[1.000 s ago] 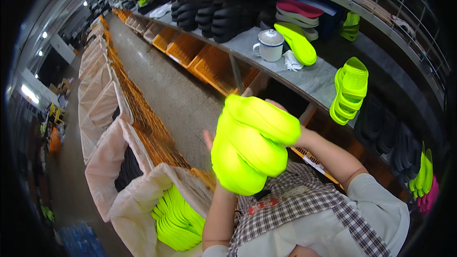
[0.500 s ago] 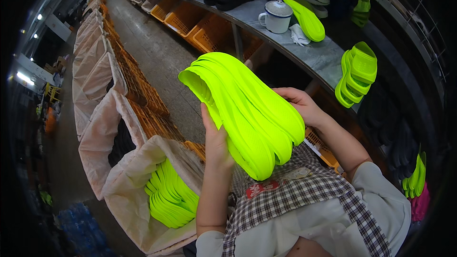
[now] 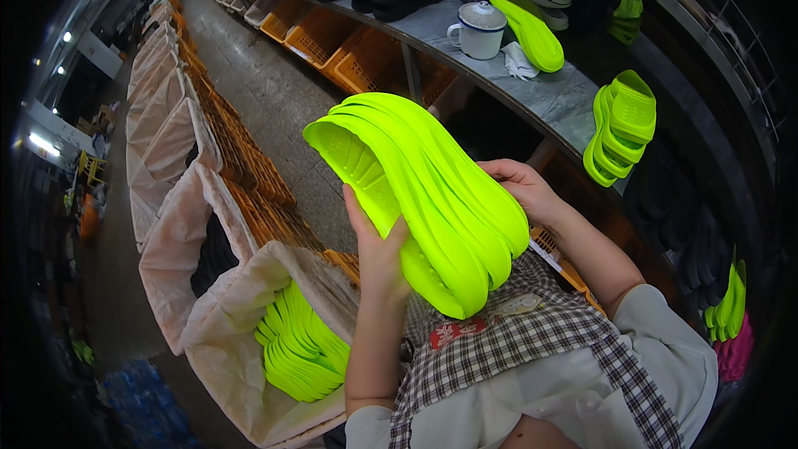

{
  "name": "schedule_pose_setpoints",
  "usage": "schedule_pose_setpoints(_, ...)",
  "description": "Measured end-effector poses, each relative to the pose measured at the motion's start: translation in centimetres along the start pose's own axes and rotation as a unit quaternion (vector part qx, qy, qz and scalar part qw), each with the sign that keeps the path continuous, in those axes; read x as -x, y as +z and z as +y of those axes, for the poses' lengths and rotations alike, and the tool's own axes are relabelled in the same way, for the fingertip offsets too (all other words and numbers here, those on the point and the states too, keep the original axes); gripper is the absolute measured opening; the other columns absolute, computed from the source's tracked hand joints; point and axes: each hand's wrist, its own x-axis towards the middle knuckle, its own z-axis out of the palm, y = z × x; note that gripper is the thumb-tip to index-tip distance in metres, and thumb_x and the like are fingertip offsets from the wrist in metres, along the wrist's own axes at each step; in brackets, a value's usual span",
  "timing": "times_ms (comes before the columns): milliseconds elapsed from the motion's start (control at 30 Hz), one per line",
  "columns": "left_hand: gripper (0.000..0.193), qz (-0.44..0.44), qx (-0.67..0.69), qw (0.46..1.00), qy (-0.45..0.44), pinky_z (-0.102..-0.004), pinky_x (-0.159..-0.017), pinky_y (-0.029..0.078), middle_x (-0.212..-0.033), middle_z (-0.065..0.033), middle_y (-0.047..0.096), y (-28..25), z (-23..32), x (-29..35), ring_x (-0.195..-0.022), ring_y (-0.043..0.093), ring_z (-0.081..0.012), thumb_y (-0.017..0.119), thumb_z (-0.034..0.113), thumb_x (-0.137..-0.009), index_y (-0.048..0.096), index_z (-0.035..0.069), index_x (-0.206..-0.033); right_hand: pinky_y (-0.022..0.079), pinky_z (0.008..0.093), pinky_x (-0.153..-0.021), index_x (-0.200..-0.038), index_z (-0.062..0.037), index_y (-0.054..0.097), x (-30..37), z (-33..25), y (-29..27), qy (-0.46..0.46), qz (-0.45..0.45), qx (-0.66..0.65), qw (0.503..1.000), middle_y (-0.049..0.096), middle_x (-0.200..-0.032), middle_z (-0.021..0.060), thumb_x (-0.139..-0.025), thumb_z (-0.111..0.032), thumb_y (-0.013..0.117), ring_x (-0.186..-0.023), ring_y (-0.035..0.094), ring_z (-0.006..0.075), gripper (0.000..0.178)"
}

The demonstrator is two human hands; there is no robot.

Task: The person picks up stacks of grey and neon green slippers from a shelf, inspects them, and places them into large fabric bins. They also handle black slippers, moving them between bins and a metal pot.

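Beside a smooth grey bench (image 3: 568,108), left hand (image 3: 378,248) and right hand (image 3: 532,193) clasp a curved, ridged neon-yellow shoe stack (image 3: 436,199) between them.

Open aisle floor (image 3: 287,129) lies beyond the obstructing green shoes (image 3: 445,199).

footwear workshop: long grey workbench (image 3: 573,112), row of lined baskets (image 3: 237,299), stacked neon shoe pieces (image 3: 436,199), strip light (image 3: 43,145).

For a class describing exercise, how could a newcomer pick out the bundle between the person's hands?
Find the grey bench at upper right, then the checked apron below. Between them, in the left hand with the right hand at its side, is the lime-green bundle. Unlike the lime pieces in a lined basket or on the bench, it is hand-held.
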Motion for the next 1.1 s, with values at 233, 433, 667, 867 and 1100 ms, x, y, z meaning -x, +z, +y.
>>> schedule_pose_setpoints(233,0.098,0.039,-0.066,0.997,0.030,-0.0408,-0.095,0.045,-0.142,-0.0150,0.026,0.2,0.0,0.5,-0.124,0.040,-0.0295,0.060,-0.007,-0.078,-0.005,0.017,-0.148,0.041,0.0324,-0.097,-0.124,-0.0015,0.047,0.4,0.3,0.2,0.003,-0.024,-0.076,0.997,0.054,-0.121,0.0099,-0.090,-0.018,0.054,-0.113,0.052,0.0174,0.039)
schedule_pose_setpoints(433,0.098,0.055,-0.140,0.988,0.048,-0.0397,-0.098,0.041,-0.142,-0.0147,0.027,-0.8,-0.7,0.3,-0.125,0.037,-0.0288,0.055,-0.012,-0.072,-0.002,0.014,-0.148,0.031,0.0355,-0.103,-0.123,-0.0048,0.038,0.6,0.7,0.6,-0.026,-0.077,-0.046,0.996,0.046,-0.127,0.0093,-0.084,-0.020,0.062,-0.123,0.041,0.0191,0.049)
schedule_pose_setpoints(667,0.086,0.037,-0.087,0.995,-0.012,-0.0398,-0.097,0.043,-0.131,-0.0144,0.041,-1.4,-1.2,0.4,-0.117,0.047,-0.0292,0.056,-0.011,-0.070,0.015,0.005,-0.143,0.029,0.0371,-0.105,-0.122,-0.0058,0.039,1.1,1.0,0.8,-0.023,-0.070,-0.034,0.997,0.045,-0.129,0.0106,-0.080,-0.016,0.069,-0.124,0.040,0.0204,0.053)
schedule_pose_setpoints(867,0.080,0.051,-0.126,0.991,-0.017,-0.0388,-0.096,0.044,-0.130,-0.0135,0.042,-1.9,-1.5,0.4,-0.117,0.048,-0.0275,0.062,-0.005,-0.073,0.021,0.003,-0.141,0.031,0.0367,-0.104,-0.117,-0.0072,0.039,1.4,1.5,1.5,-0.059,-0.047,-0.011,0.997,0.045,-0.129,0.0119,-0.074,-0.024,0.077,-0.123,0.042,0.0208,0.060)
schedule_pose_setpoints(1100,0.082,0.013,-0.115,0.993,0.028,-0.0367,-0.093,0.045,-0.128,-0.0116,0.045,-4.1,-3.2,-0.1,-0.114,0.050,-0.0250,0.075,0.023,-0.079,0.023,0.004,-0.139,0.021,0.0462,-0.110,-0.117,-0.0079,0.040,1.5,2.2,1.6,-0.134,-0.095,0.041,0.986,0.028,-0.146,0.0215,-0.079,-0.018,0.071,-0.136,0.027,0.0317,0.050)
